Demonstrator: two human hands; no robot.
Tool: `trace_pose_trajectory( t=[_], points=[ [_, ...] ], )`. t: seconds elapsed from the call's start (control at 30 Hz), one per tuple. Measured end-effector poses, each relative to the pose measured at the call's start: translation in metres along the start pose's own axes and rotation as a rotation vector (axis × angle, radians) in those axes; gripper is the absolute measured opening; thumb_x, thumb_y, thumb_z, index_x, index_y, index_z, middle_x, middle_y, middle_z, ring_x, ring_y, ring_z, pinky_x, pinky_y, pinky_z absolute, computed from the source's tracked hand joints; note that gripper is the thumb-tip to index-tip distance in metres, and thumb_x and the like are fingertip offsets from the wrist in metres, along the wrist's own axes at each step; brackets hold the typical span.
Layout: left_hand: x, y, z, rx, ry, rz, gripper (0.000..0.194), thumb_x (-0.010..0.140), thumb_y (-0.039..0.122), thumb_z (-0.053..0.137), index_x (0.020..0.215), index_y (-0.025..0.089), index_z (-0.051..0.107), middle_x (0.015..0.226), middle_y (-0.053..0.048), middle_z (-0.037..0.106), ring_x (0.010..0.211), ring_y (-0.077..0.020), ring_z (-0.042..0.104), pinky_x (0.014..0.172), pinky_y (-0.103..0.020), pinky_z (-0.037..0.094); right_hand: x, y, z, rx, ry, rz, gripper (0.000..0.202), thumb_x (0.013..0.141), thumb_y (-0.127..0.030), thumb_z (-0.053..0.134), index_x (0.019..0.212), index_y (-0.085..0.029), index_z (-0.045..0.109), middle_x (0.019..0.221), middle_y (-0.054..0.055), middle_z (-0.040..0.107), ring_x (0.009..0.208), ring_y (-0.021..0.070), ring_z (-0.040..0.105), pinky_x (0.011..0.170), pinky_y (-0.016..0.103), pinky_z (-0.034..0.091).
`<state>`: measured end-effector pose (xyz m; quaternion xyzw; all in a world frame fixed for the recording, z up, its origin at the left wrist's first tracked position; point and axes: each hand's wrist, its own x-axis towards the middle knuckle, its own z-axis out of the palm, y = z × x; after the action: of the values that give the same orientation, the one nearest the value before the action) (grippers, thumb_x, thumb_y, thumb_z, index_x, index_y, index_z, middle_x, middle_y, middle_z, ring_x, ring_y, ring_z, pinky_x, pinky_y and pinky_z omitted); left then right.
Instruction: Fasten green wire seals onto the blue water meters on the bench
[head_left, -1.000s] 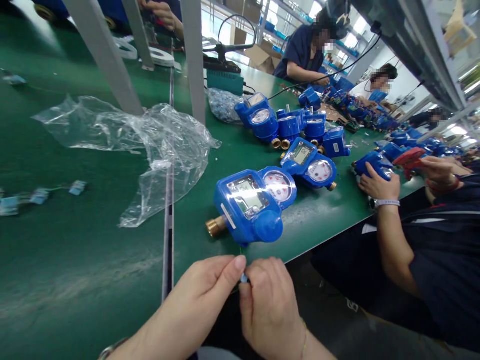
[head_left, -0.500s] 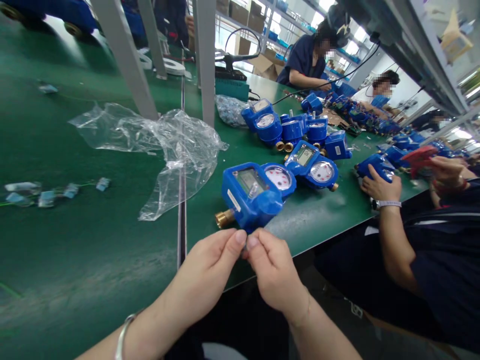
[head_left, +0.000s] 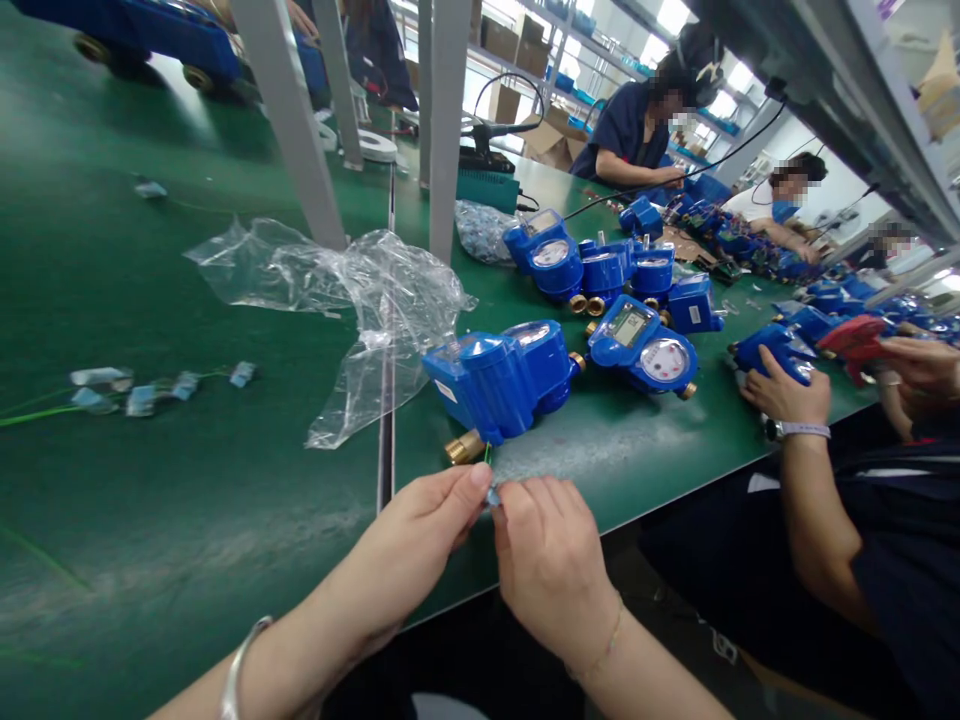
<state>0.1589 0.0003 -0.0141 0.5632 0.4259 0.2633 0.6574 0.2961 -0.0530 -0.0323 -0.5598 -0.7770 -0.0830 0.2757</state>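
Just in front of the nearest blue water meter (head_left: 499, 385), my left hand (head_left: 427, 530) pinches a small light-blue wire seal (head_left: 493, 496) between thumb and fingertips. My right hand (head_left: 555, 560) closes on the other side of the same seal, its curled fingers hiding part of it. A thin green wire (head_left: 488, 455) runs up from the fingertips to the underside of the meter. The meter lies tilted on the green bench, with a brass fitting (head_left: 465, 448) pointing toward my left hand. Its display is not visible from here.
Another water meter (head_left: 641, 345) lies to the right, with several more behind. A crumpled clear bag (head_left: 405, 290) and loose wire seals (head_left: 141, 400) lie left. Metal posts (head_left: 442, 130) rise from the bench (head_left: 247, 520). At right, a co-worker's hand (head_left: 791, 390) holds a meter.
The nearest meter has tipped over, so its display no longer faces me. My right hand has rolled knuckles-up, and the seal and green wire now show between my hands. The view has shifted slightly.
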Motion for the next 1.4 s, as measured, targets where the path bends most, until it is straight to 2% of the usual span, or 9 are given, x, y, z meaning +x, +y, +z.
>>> trace_pose_trajectory(
  t=[0.13,0.3,0.37,0.57,0.83,0.93,1.07,1.23,1.4],
  points=[
    [-0.002,0.006,0.004,-0.006,0.045,0.023,0.044,0.086,0.057,0.04,0.065,0.018,0.043,0.061,0.004,0.034,0.055,-0.0109,0.031,0.049,-0.02,0.034,0.011,0.002,-0.003,0.146,-0.047,0.039,0.017,0.09,-0.018,0.036,0.08,-0.017,0.049,0.067,0.003,0.051,0.062,0.0173,0.046,0.059,0.031,0.033],
    [0.002,0.013,-0.001,0.201,0.092,0.152,0.04,0.089,0.046,0.038,0.063,0.018,0.051,0.063,0.002,0.049,0.061,-0.0135,0.045,0.06,-0.021,0.041,0.029,-0.008,-0.002,1.14,-0.268,0.789,0.026,0.086,-0.027,0.032,0.061,-0.021,0.036,0.047,-0.008,0.028,0.041,0.0084,0.025,0.042,0.022,0.022],
    [0.004,0.013,-0.005,0.287,0.108,0.18,0.04,0.089,0.042,0.039,0.061,0.018,0.052,0.063,0.002,0.053,0.061,-0.0138,0.048,0.062,-0.021,0.041,0.03,-0.011,-0.001,1.311,-0.305,0.909,0.027,0.085,-0.028,0.031,0.059,-0.022,0.033,0.044,-0.009,0.021,0.039,0.008,0.019,0.04,0.022,0.018],
    [0.004,0.01,-0.012,0.239,0.058,0.118,0.04,0.09,0.049,0.038,0.075,0.018,0.059,0.076,0.0,0.061,0.076,-0.018,0.055,0.069,-0.023,0.043,0.022,-0.006,-0.007,0.569,-0.057,0.456,0.014,0.09,-0.025,0.041,0.092,-0.018,0.053,0.081,0.003,0.06,0.072,0.0149,0.055,0.065,0.028,0.042],
    [0.004,0.008,-0.017,0.645,0.271,0.22,0.042,0.093,0.049,0.034,0.068,0.019,0.051,0.065,0.001,0.053,0.063,-0.0166,0.052,0.057,-0.025,0.035,0.028,0.003,-0.003,0.54,0.091,0.368,0.017,0.089,-0.016,0.046,0.103,-0.018,0.055,0.09,0.004,0.063,0.082,0.0149,0.06,0.073,0.029,0.049],
    [0.002,0.005,-0.014,0.754,0.235,0.306,0.035,0.094,0.041,0.034,0.074,0.019,0.053,0.074,0.0,0.059,0.069,-0.017,0.056,0.059,-0.026,0.037,0.028,0.003,0.001,0.498,0.106,0.33,0.017,0.091,-0.017,0.045,0.103,-0.018,0.056,0.088,0.004,0.062,0.08,0.0148,0.058,0.072,0.028,0.048],
    [0.0,0.004,-0.012,0.808,0.193,0.337,0.032,0.095,0.036,0.033,0.078,0.02,0.054,0.075,0.0,0.059,0.067,-0.0167,0.056,0.06,-0.026,0.038,0.036,0.01,-0.005,0.267,0.062,0.151,0.021,0.093,-0.019,0.043,0.104,-0.019,0.06,0.085,0.005,0.058,0.077,0.0162,0.054,0.069,0.03,0.046],
    [0.001,0.006,-0.014,0.814,0.218,0.331,0.033,0.096,0.036,0.03,0.081,0.02,0.055,0.075,-0.001,0.06,0.064,-0.0173,0.056,0.058,-0.027,0.038,0.064,0.02,-0.03,-0.107,-0.163,-0.223,0.021,0.092,-0.021,0.043,0.1,-0.02,0.063,0.082,0.005,0.054,0.075,0.019,0.046,0.065,0.034,0.039],
    [0.002,0.005,-0.015,0.783,0.205,0.36,0.031,0.095,0.036,0.032,0.089,0.019,0.058,0.078,-0.001,0.062,0.061,-0.0162,0.056,0.06,-0.027,0.039,0.084,0.02,-0.043,-0.177,-0.288,-0.379,0.012,0.089,-0.022,0.051,0.086,-0.019,0.062,0.083,0.004,0.053,0.077,0.0199,0.043,0.063,0.035,0.035]
  ],
)
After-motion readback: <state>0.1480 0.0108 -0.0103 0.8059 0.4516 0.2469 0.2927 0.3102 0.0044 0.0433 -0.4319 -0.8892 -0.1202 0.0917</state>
